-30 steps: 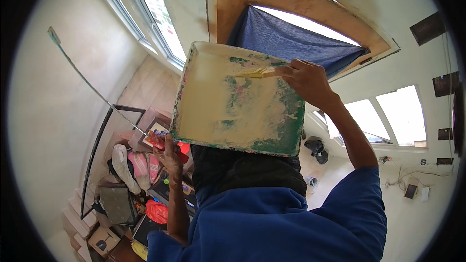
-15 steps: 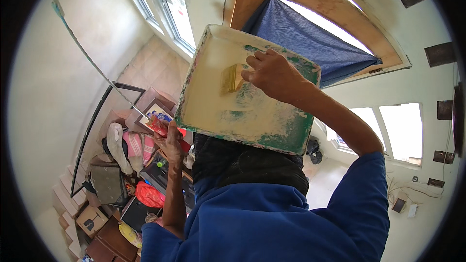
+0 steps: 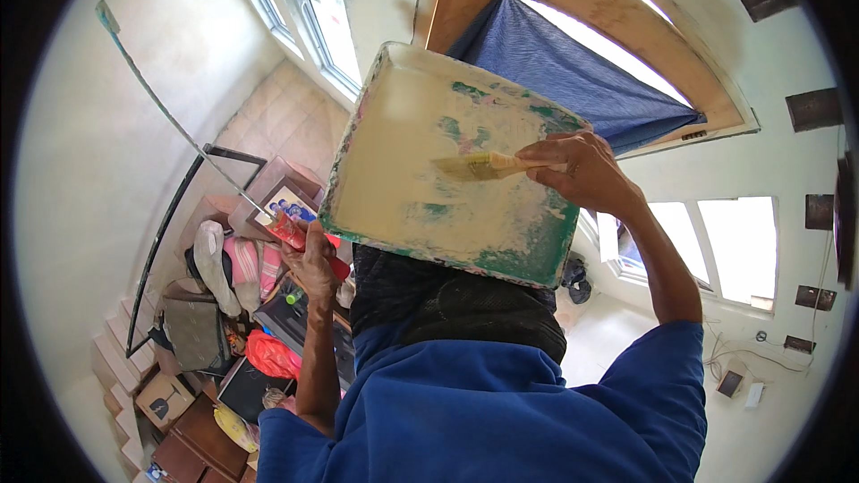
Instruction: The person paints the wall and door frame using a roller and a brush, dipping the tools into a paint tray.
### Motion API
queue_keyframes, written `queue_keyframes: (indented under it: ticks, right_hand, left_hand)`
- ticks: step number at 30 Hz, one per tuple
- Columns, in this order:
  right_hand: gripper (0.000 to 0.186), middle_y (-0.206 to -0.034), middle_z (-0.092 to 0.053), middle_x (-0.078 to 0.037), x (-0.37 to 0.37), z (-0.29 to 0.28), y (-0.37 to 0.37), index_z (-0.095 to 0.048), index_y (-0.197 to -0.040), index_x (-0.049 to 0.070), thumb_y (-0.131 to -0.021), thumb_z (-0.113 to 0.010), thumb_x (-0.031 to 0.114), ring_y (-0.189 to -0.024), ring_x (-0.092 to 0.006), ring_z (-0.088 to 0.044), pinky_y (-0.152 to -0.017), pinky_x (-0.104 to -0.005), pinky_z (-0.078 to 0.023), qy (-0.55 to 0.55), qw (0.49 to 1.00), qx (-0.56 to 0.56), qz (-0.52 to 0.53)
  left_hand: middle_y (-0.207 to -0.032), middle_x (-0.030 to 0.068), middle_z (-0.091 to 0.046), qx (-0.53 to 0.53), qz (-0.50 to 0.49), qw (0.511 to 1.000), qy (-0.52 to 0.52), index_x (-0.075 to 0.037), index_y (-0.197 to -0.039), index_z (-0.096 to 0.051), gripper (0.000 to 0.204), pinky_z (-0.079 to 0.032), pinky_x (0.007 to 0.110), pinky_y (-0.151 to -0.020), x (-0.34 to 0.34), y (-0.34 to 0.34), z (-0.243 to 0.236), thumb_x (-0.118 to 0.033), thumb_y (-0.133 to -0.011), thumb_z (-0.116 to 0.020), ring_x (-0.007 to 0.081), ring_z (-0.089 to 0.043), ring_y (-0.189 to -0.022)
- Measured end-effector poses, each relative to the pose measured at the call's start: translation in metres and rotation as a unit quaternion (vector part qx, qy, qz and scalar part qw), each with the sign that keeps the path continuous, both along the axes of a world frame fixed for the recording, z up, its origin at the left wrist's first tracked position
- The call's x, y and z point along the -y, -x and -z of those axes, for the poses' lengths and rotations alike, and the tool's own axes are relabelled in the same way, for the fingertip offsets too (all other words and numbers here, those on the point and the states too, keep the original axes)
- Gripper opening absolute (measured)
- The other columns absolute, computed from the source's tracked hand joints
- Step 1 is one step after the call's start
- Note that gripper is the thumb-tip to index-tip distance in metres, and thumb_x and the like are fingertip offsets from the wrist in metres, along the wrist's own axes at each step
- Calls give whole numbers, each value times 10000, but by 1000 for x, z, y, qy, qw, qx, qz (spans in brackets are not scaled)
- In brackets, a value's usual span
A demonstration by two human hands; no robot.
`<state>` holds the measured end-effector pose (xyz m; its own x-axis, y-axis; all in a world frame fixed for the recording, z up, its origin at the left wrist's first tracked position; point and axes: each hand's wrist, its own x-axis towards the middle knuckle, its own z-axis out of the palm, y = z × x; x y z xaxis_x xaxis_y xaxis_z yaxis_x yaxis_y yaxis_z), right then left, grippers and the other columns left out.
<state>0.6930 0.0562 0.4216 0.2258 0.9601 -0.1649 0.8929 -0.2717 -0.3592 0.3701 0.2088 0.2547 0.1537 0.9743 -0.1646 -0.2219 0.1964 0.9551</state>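
Observation:
My right hand [image 3: 586, 172] grips the light wooden handle of a flat paintbrush [image 3: 488, 165]. Its bristles point left and lie over the cream paint in a wide green paint tray [image 3: 358, 152]. Streaks of green show through the paint on the tray's right side and along its lower edge. My left hand [image 3: 313, 266] is wrapped round the red handle of a long, thin roller frame [image 3: 284, 227], whose rod rises to the upper left. The fingers of this hand are close to the tray's lower left corner; whether they also hold the tray I cannot tell.
Below left are piled household things: a pink striped cloth [image 3: 250, 268], a red plastic bag [image 3: 273, 355] and a cardboard box [image 3: 165, 401]. A black railing [image 3: 174, 224] runs beside the steps [image 3: 121, 358]. Dark blue cloth [image 3: 555, 72] hangs across the framed opening beyond the tray.
My right hand has moved right and a little down with the paintbrush, which has swung from near upright to lying nearly level. My left hand and the tray have hardly moved.

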Motion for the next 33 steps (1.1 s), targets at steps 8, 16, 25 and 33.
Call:
queue_keyframes:
  ticks: [8, 16, 25, 33]
  right_hand:
    - [330, -1019, -668, -124, 20, 25, -4, -674, -996, 7, -732, -695, 203, -896, -278, -632, -811, -352, -477, 107, 975, -122, 150]
    - [352, -1019, -640, -146, 54, 44, -3, -648, -1020, 94, -715, -710, 260, -956, -332, -597, -844, -417, -463, 74, 990, -59, 103]
    - [327, -675, -609, -84, 7, 28, -7, -622, -850, -18, -871, -584, 306, -624, -142, -605, -585, -309, -476, -146, 930, -239, 239]
    - [431, -543, -561, -75, -120, -13, -68, -585, -703, 2, -922, -462, 351, -429, -142, -538, -464, -306, -446, -270, 933, -169, 165]
  left_hand:
    - [-553, -29, -444, 14, 8, 1000, -11, -82, -778, -493, 146, -327, 218, -425, 0, -3, -3, -114, -864, -606, 55, -386, -444]
    - [-671, -30, -445, -29, -36, 999, -6, -10, -1236, -458, 403, -319, 213, -431, 4, -1, 4, -103, -866, -585, 50, -391, -507]
    - [-562, -44, -446, 21, 6, 1000, 1, -92, -780, -475, 156, -301, 206, -383, -2, 0, 9, -95, -861, -608, 38, -389, -431]
    - [-555, -29, -450, -18, 17, 1000, -19, -73, -801, -491, 116, -326, 225, -391, -2, 6, 7, -79, -866, -587, 58, -400, -423]
